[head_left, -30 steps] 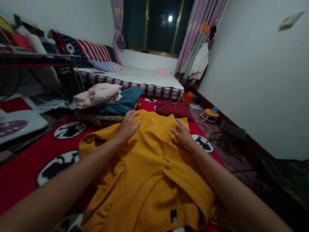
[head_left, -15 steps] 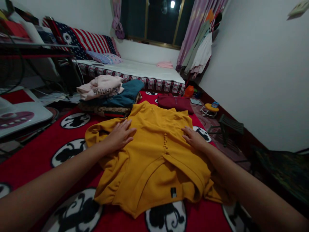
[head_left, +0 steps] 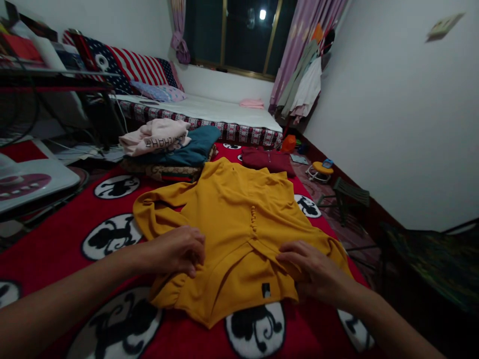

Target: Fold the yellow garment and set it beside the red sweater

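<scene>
While the yellow top [head_left: 228, 214] lies spread on the red blanket [head_left: 187, 344], the right hand [head_left: 318, 269] pinches its low edge; the left hand [head_left: 181, 249] curls at the other side, grip unclear. Gentle, even pulls should smooth it best.

The right hand [head_left: 314, 269] hides part of the yellow garment [head_left: 224, 209], so its grip there is hard to judge, while the black label [head_left: 266, 289] is too small to read, the wall fixture [head_left: 445, 28] blurs, and the view's edges crop the white appliance [head_left: 60, 175] and dark patterned seat [head_left: 430, 267].
</scene>
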`<state>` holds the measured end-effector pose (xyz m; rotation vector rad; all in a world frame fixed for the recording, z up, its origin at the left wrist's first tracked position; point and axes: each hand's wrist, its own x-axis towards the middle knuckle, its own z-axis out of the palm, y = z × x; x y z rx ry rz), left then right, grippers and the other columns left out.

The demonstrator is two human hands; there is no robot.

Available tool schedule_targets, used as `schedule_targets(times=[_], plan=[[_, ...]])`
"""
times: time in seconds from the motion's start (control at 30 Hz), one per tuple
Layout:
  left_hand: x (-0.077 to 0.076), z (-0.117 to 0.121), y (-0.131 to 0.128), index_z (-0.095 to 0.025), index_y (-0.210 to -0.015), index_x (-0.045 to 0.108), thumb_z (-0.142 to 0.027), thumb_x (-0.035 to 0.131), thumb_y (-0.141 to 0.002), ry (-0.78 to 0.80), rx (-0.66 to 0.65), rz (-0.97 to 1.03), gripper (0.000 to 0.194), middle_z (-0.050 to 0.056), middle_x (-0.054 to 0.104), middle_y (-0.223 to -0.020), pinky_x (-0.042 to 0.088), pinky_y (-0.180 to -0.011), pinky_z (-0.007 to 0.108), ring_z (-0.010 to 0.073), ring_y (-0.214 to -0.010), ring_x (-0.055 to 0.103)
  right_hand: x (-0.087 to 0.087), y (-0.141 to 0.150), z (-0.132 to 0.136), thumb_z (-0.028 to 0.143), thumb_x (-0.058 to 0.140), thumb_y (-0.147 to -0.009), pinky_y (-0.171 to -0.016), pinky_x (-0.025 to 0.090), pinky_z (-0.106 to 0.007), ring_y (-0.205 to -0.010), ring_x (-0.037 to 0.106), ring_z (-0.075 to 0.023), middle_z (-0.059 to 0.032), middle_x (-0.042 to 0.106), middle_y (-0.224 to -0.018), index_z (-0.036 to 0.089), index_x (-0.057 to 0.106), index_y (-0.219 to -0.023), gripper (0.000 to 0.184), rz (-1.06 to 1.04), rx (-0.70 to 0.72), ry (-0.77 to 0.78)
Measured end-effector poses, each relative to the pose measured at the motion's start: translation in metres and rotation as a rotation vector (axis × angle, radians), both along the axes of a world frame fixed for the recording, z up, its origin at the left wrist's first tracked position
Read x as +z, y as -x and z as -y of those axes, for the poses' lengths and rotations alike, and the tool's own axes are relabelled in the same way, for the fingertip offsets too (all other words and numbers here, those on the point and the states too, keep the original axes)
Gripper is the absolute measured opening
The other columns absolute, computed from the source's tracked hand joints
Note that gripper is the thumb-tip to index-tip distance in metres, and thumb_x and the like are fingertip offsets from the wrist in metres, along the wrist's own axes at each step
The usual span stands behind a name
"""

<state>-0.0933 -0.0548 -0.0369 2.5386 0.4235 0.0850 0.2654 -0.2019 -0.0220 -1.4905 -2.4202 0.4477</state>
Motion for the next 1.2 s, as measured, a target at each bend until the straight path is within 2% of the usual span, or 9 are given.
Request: schedule_targets(times=[0.1, 0.27, 0.4, 0.53, 0.67, 0.8, 0.9, 1.03, 1.2], plan=[[0.007, 0.000, -0.001, -0.021, -0.078, 0.069, -0.036, 0.067, -0.082, 0.074, -0.010, -0.017, 0.015, 0.002, 0.066, -0.078, 0.040, -0.069, 0.023, 0.0149, -0.075, 0.059, -0.003, 0.000, -0.004, 0.012, 0.050, -0.083, -0.083, 0.049, -0.031, -0.098, 0.061, -0.0188, -0.0077, 0.066, -0.107, 0.023, 0.067, -0.096, 0.023, -0.068, -0.029, -0.080], [0.061, -0.002, 0.013, -0.022, -0.080, 0.067, -0.039, 0.061, -0.085, 0.238, 0.113, -0.027, 0.019, 0.002, 0.067, -0.080, 0.046, -0.072, 0.023, 0.0163, -0.076, 0.061, 0.027, 0.003, -0.003, 0.022, 0.050, -0.085, -0.077, 0.052, -0.029, -0.089, 0.065, -0.0195, -0.0078, 0.070, -0.096, 0.023, 0.066, -0.097, 0.020, -0.238, -0.187, -0.164], [0.080, 0.004, 0.025, -0.023, -0.082, 0.068, -0.037, 0.063, -0.081, 0.281, 0.155, -0.152, 0.015, 0.001, 0.069, -0.082, 0.048, -0.072, 0.023, 0.0181, -0.079, 0.063, 0.041, 0.008, 0.002, 0.035, 0.057, -0.086, -0.066, 0.050, -0.023, -0.079, 0.066, -0.0176, -0.0042, 0.072, -0.088, 0.023, 0.070, -0.096, 0.021, -0.236, -0.196, 0.078], [0.069, 0.008, 0.013, -0.022, -0.087, 0.071, -0.025, 0.065, -0.075, 0.395, 0.184, -0.381, 0.014, 0.000, 0.072, -0.084, 0.047, -0.061, 0.021, 0.0184, -0.076, 0.066, 0.029, 0.000, -0.017, 0.042, 0.053, -0.088, -0.055, 0.045, -0.021, -0.064, 0.063, -0.0145, -0.0006, 0.069, -0.070, 0.019, 0.071, -0.079, 0.031, -0.224, -0.237, 0.252], [0.055, -0.018, -0.031, -0.022, -0.097, 0.072, -0.035, 0.058, -0.082, 0.161, 0.199, -0.162, 0.024, 0.003, 0.072, -0.094, 0.048, -0.076, 0.024, 0.0201, -0.087, 0.066, 0.011, -0.029, -0.080, 0.038, 0.053, -0.086, -0.062, 0.048, -0.025, -0.070, 0.064, -0.0168, -0.0037, 0.069, -0.076, 0.017, 0.069, -0.081, 0.027, -0.253, -0.518, -0.018], [0.025, -0.068, -0.082, -0.019, -0.117, 0.064, -0.037, 0.050, -0.089, -0.108, 0.210, 0.040, 0.037, 0.010, 0.063, -0.120, 0.043, -0.095, 0.030, 0.0225, -0.108, 0.060, -0.008, -0.049, -0.152, 0.026, 0.059, -0.079, -0.085, 0.050, -0.035, -0.095, 0.064, -0.0223, -0.0114, 0.067, -0.106, 0.015, 0.063, -0.114, 0.037, -0.162, -0.774, -0.182], [-0.002, -0.107, -0.105, -0.019, -0.129, 0.055, -0.036, 0.045, -0.092, -0.279, 0.269, 0.064, 0.042, 0.013, 0.049, -0.139, 0.036, -0.105, 0.036, 0.0252, -0.127, 0.047, -0.024, -0.046, -0.183, 0.031, 0.060, -0.080, -0.103, 0.040, -0.041, -0.122, 0.051, -0.0266, -0.0167, 0.055, -0.132, 0.014, 0.051, -0.132, 0.055, -0.031, -0.680, -0.274], [-0.027, -0.150, -0.102, -0.025, -0.137, 0.048, -0.045, 0.043, -0.093, -0.447, 0.449, -0.032, 0.049, 0.010, 0.029, -0.154, 0.021, -0.113, 0.051, 0.0313, -0.143, 0.023, -0.048, -0.041, -0.193, 0.042, 0.051, -0.089, -0.110, 0.031, -0.046, -0.140, 0.029, -0.0296, -0.0123, 0.034, -0.152, 0.020, 0.045, -0.140, 0.056, 0.214, -0.521, -0.275], [-0.039, -0.178, -0.085, -0.018, -0.149, 0.028, -0.054, 0.028, -0.095, -0.374, 0.716, -0.076, 0.065, 0.011, 0.023, -0.157, 0.018, -0.117, 0.036, 0.0218, -0.144, 0.020, -0.064, -0.050, -0.195, 0.049, 0.027, -0.097, -0.109, 0.030, -0.050, -0.144, 0.020, -0.0276, -0.0046, 0.022, -0.158, 0.025, 0.030, -0.148, 0.057, 0.412, -0.635, -0.159]])
